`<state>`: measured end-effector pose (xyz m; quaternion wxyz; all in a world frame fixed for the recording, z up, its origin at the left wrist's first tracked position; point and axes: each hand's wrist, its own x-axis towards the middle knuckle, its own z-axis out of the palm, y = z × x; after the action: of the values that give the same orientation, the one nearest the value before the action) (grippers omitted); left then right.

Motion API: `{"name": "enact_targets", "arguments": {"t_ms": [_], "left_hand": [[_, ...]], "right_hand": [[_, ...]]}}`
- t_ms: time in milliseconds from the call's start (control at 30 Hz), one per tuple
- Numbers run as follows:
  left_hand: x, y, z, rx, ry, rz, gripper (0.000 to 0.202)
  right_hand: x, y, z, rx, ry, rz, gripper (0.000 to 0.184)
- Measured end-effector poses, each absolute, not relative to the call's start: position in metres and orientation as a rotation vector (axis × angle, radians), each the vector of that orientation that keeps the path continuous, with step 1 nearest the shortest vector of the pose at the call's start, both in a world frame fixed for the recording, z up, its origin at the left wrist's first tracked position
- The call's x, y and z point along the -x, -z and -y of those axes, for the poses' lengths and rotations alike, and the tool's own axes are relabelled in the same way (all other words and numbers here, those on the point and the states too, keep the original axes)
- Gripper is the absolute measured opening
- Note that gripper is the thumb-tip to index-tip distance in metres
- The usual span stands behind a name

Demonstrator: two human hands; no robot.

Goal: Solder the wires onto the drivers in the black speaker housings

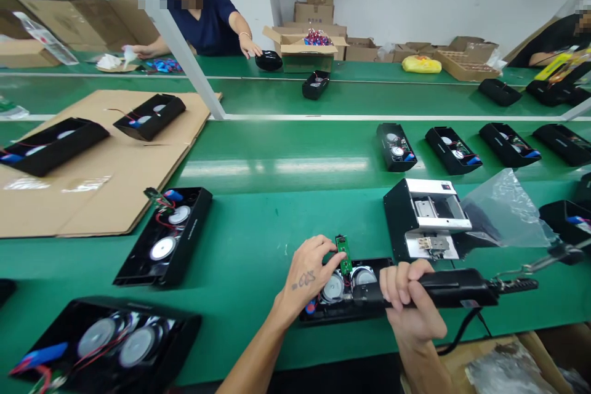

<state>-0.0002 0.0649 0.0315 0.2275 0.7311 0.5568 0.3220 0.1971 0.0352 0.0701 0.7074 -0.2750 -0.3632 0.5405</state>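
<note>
Between the thumb and fingers of my left hand (311, 271) is a small green circuit board (344, 255), held upright over an open black speaker housing (323, 318). Two round speaker drivers (333, 287) sit inside that housing, with a blue battery (311, 306) at its left end. My right hand (410, 301) is wrapped round a black electric screwdriver (457, 288), which lies level and points left. The screwdriver's tip reaches over the housing near the drivers; whether it touches a screw I cannot tell. A cable hangs from the tool's back end.
A screw feeder (427, 218) stands behind my right hand, beside a clear plastic bag (508, 209). More open housings (164, 237) lie on the left, on a cardboard sheet (96, 197) and along the green belt (277, 148). Across the bench, a co-worker's hand (250, 44) touches a black part.
</note>
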Motion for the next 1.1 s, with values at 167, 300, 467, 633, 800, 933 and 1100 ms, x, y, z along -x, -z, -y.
{"name": "enact_targets", "arguments": {"t_ms": [167, 300, 467, 633, 800, 933, 1100], "left_hand": [[0.003, -0.038, -0.063, -1.946, -0.947, -1.516, 0.017], [0.008, -0.042, -0.058, -1.847, -1.014, -1.508, 0.013], [0.019, -0.035, -0.047, -1.779, -1.052, -1.512, 0.013], [0.036, -0.020, -0.033, -1.673, -1.114, -1.564, 0.014], [0.054, -0.021, -0.014, -1.703, -1.161, -1.614, 0.014], [0.064, -0.035, 0.002, -1.873, -1.149, -1.596, 0.010], [0.059, -0.052, 0.016, -2.286, -0.988, -1.454, 0.011]], "right_hand": [[-0.203, -0.069, -0.033, 0.612, -1.206, 0.843, 0.003], [-0.191, -0.064, -0.027, 0.575, -1.280, 0.909, 0.001], [-0.170, -0.054, -0.015, 0.635, -1.320, 0.999, 0.007], [-0.164, -0.065, -0.013, 0.564, -1.228, 1.011, 0.008], [-0.177, -0.087, -0.015, 0.600, -1.196, 0.990, 0.008], [-0.189, -0.095, -0.011, 0.606, -1.169, 0.954, 0.009], [-0.197, -0.095, -0.004, 0.626, -1.150, 0.925, 0.007]]}}
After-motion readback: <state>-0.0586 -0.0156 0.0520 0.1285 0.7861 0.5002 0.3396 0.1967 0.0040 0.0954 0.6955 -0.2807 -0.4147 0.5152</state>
